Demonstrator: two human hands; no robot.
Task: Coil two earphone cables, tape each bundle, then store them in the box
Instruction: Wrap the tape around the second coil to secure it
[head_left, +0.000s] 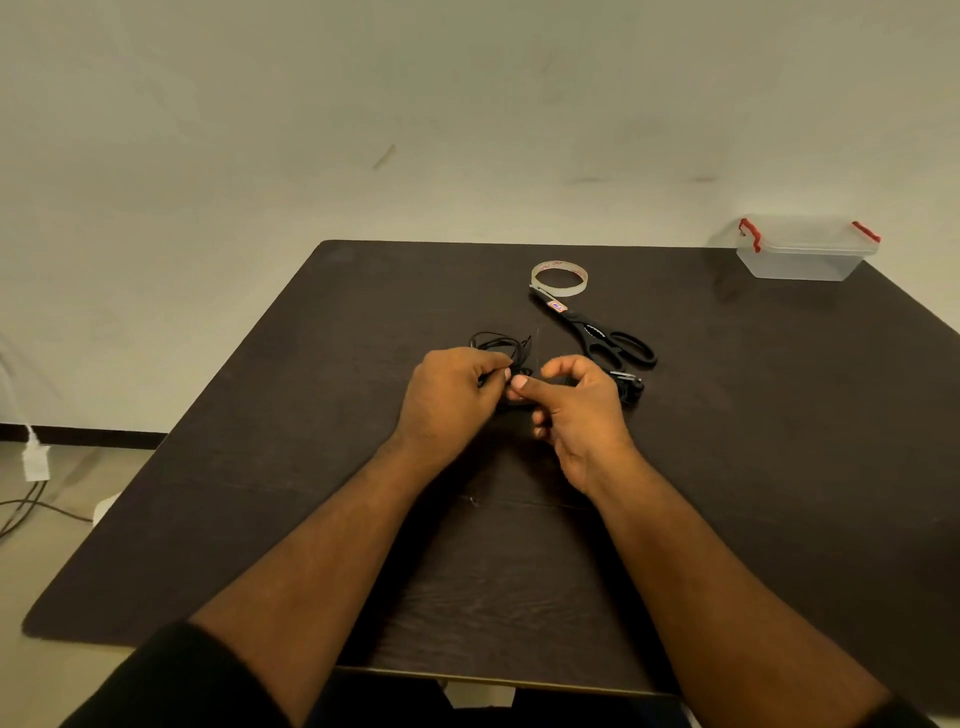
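Note:
My left hand (452, 395) grips a coil of black earphone cable (501, 345) over the middle of the dark table (311, 467); loops stick out beyond the fingers. My right hand (576, 410) is close beside it, thumb and fingers curled, pinching the same cable at its near end. A second black earphone bundle (631, 387) lies on the table just right of my right hand, partly hidden by it. The clear tape roll (559, 278) lies farther back, and the clear box (808, 249) with red clips stands closed at the far right corner.
Black-handled scissors (597, 332) lie between the tape roll and my hands, blades pointing at the roll. White cables and a plug (35, 460) hang off the table's left side by the wall.

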